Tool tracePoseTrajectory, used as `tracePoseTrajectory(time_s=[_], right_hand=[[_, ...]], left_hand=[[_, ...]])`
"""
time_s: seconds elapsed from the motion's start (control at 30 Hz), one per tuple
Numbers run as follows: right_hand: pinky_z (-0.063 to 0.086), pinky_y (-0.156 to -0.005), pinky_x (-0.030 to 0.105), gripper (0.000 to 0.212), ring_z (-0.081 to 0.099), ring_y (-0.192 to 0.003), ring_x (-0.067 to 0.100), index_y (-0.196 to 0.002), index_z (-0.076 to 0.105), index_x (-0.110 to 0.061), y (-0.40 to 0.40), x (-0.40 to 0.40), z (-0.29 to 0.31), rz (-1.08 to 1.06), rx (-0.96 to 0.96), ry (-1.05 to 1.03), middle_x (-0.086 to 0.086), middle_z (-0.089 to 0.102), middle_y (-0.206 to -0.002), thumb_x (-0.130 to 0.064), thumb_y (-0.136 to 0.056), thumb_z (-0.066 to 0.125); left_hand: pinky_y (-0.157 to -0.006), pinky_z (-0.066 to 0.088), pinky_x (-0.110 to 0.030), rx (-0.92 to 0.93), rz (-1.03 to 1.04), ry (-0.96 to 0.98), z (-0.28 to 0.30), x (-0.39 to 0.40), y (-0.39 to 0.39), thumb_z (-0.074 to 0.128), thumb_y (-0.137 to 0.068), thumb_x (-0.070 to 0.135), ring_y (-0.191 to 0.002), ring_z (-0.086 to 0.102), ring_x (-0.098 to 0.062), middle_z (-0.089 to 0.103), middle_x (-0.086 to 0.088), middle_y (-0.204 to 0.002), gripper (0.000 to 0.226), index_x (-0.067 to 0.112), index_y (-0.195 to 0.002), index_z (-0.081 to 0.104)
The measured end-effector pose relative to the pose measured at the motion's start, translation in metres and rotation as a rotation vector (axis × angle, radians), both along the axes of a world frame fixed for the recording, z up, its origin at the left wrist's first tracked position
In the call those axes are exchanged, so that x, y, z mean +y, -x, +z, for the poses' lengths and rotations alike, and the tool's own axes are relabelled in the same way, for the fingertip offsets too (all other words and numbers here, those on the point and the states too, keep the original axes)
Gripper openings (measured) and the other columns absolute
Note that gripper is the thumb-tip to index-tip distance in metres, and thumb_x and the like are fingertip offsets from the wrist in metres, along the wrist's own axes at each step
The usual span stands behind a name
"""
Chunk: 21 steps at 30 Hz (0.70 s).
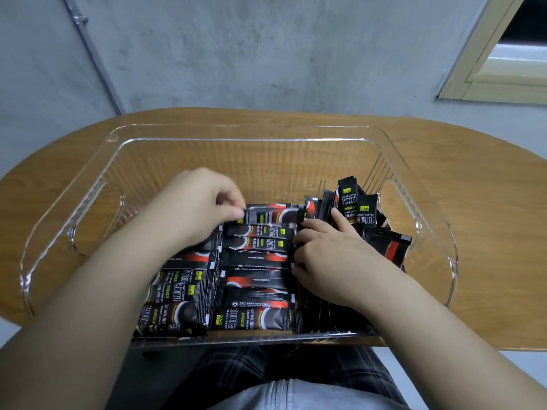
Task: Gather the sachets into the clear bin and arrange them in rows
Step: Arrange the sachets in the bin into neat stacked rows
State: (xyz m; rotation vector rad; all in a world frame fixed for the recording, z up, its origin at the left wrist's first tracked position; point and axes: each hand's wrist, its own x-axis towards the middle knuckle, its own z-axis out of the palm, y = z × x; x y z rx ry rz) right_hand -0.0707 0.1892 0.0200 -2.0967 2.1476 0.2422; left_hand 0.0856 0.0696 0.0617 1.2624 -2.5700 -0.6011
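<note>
A clear plastic bin (236, 133) sits on the wooden table and holds several black coffee sachets. A row of flat sachets (256, 275) runs down the bin's middle, and a second row (177, 294) lies partly under my left forearm. My left hand (201, 202) pinches the left end of the topmost sachet (273, 214) at the far end of the middle row. My right hand (328, 255) rests against the right ends of that row, fingers curled at the sachet edges. Loose sachets (355, 202) stand upright and jumbled in the bin's right part.
The oval wooden table (473, 202) stands against a grey concrete wall (266, 54). The far half of the bin holds no sachets. A window frame (503, 69) is at the upper right. My lap shows below the table's near edge.
</note>
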Motion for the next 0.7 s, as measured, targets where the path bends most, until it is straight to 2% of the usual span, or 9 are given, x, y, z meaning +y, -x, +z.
tracePoseTrajectory(time_s=[0.03, 0.1, 0.37, 0.47, 0.53, 0.6, 0.7], right_hand=[[-0.008, -0.114, 0.052, 0.037, 0.012, -0.144, 0.016, -0.123, 0.060, -0.021, 0.000, 0.000, 0.000, -0.002, 0.001, -0.004, -0.003, 0.040, -0.145, -0.034, -0.100, 0.035], [-0.008, -0.114, 0.052, 0.037, 0.012, -0.144, 0.016, -0.123, 0.060, -0.021, 0.000, 0.000, 0.000, -0.001, 0.007, -0.009, -0.002, 0.040, -0.144, -0.034, -0.100, 0.035], [-0.007, -0.114, 0.051, 0.038, 0.012, -0.144, 0.014, -0.123, 0.060, -0.020, 0.001, 0.000, -0.001, -0.005, -0.003, 0.006, -0.006, 0.040, -0.145, -0.035, -0.099, 0.036], [-0.007, -0.114, 0.051, 0.039, 0.012, -0.144, 0.015, -0.124, 0.060, -0.019, 0.001, 0.000, 0.000, 0.006, 0.010, -0.005, -0.005, 0.041, -0.144, -0.034, -0.098, 0.035], [-0.007, -0.114, 0.051, 0.039, 0.013, -0.143, 0.015, -0.124, 0.060, -0.019, 0.001, 0.001, 0.001, 0.013, 0.019, -0.003, -0.005, 0.042, -0.143, -0.034, -0.097, 0.036], [-0.007, -0.114, 0.051, 0.036, 0.013, -0.144, 0.015, -0.124, 0.060, -0.020, 0.001, 0.002, 0.001, 0.015, 0.014, 0.005, -0.005, 0.042, -0.142, -0.029, -0.097, 0.037], [-0.006, -0.114, 0.051, 0.034, 0.013, -0.144, 0.015, -0.123, 0.059, -0.021, 0.001, 0.003, 0.001, 0.017, 0.007, 0.019, -0.005, 0.043, -0.142, -0.023, -0.096, 0.038]], left_hand=[[-0.063, 0.040, -0.024, -0.036, -0.003, -0.075, -0.001, 0.004, -0.007, 0.072, -0.081, 0.028, -0.068, 0.057, -0.004, 0.062, 0.017, -0.070, 0.009, 0.032, -0.074, 0.068], [-0.067, 0.047, -0.025, -0.113, -0.019, -0.154, -0.004, 0.010, -0.015, 0.068, -0.085, 0.030, -0.071, 0.061, -0.006, 0.065, 0.014, -0.074, 0.012, 0.035, -0.074, 0.067], [-0.075, 0.051, -0.031, -0.331, -0.075, -0.199, -0.006, 0.015, -0.027, 0.057, -0.093, 0.030, -0.078, 0.064, -0.014, 0.067, 0.009, -0.080, 0.020, 0.032, -0.074, 0.063], [-0.062, 0.045, -0.028, -0.364, -0.106, -0.207, -0.014, 0.020, -0.020, 0.054, -0.094, 0.025, -0.063, 0.050, -0.019, 0.059, 0.007, -0.070, 0.022, 0.024, -0.074, 0.064], [-0.053, 0.029, -0.028, -0.401, -0.113, -0.195, -0.023, 0.023, -0.014, 0.051, -0.094, 0.015, -0.063, 0.031, -0.020, 0.041, -0.001, -0.069, 0.024, 0.021, -0.070, 0.051], [-0.056, 0.024, -0.025, -0.420, -0.102, -0.189, -0.031, 0.022, -0.012, 0.048, -0.091, 0.009, -0.066, 0.027, -0.016, 0.033, -0.003, -0.073, 0.024, 0.020, -0.072, 0.040], [-0.060, 0.027, -0.028, -0.454, -0.104, -0.173, -0.039, 0.021, -0.013, 0.050, -0.091, 0.011, -0.067, 0.029, -0.017, 0.033, -0.004, -0.072, 0.032, 0.018, -0.063, 0.035]])
